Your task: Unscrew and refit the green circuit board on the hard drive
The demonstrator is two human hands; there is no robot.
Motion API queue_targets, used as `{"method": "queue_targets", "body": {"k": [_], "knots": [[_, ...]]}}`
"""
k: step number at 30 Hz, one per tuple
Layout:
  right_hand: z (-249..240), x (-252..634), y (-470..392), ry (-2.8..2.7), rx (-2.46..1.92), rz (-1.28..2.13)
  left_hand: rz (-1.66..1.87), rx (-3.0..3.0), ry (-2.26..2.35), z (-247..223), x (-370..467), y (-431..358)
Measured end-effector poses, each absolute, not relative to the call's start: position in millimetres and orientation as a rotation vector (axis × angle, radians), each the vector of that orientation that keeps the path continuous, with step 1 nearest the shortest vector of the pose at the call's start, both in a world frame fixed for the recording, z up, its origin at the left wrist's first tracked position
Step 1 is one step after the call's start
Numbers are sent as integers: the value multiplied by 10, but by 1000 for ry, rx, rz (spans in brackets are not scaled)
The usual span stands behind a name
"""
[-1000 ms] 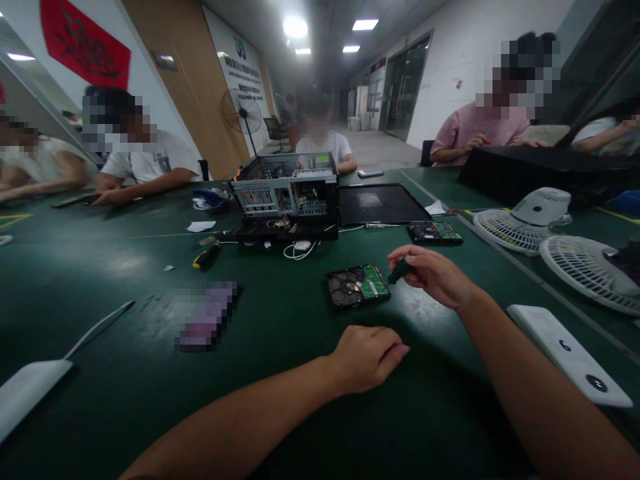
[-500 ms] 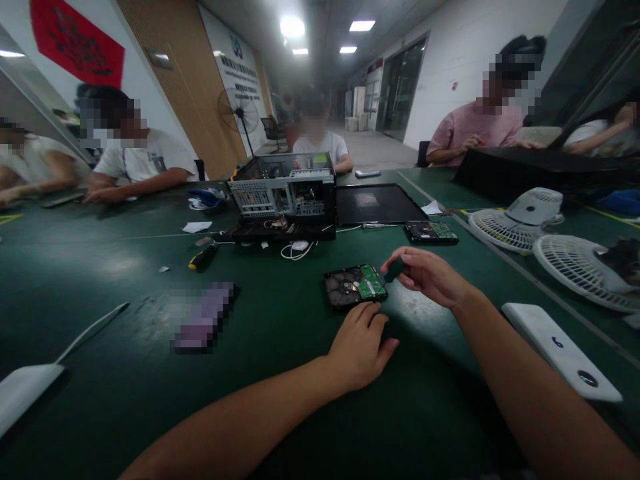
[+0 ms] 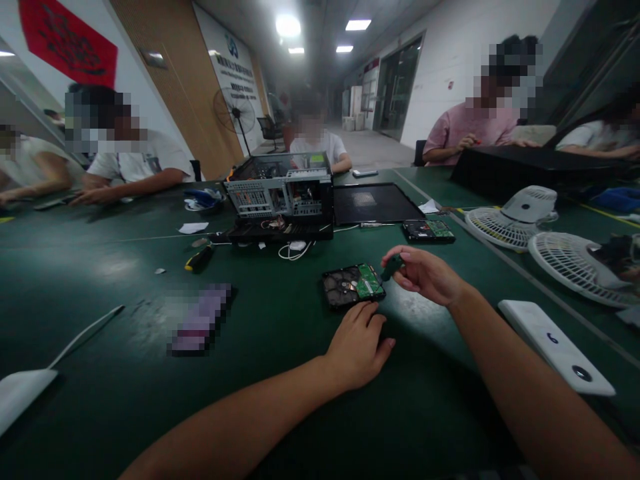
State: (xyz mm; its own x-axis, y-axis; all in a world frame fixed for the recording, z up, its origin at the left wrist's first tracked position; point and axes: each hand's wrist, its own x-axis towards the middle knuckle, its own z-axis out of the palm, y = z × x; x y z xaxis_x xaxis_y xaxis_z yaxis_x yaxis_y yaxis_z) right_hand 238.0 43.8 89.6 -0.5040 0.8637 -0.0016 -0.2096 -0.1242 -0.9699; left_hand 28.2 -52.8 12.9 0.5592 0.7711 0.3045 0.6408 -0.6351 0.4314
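Observation:
A hard drive lies on the green table with its circuit board side up. Against its near edge rest the fingertips of my left hand; the fingers are extended and the thumb stands apart, with nothing gripped. My right hand pinches a dark-handled screwdriver at the drive's right edge. Its thin shaft slants down toward the green board, and the exact point of contact is too small to make out.
An opened computer case stands beyond the drive, beside a black panel. A second hard drive sits at right, near white fan parts. A yellow-black tool, a phone and a white power bank surround my hands.
The whole view has shifted slightly. Both hands keep nearly the same places at the hard drive, and the screwdriver's handle has tilted a little in my right fingers.

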Motion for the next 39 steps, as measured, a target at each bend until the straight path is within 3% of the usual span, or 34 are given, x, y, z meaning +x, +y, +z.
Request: {"method": "queue_targets", "body": {"k": [16, 39], "knots": [[927, 2398, 416, -1391, -921, 1609, 677, 2537, 1172, 97, 281, -524], [922, 2345, 408, -1447, -792, 1697, 673, 2511, 1180, 136, 282, -533]]}}
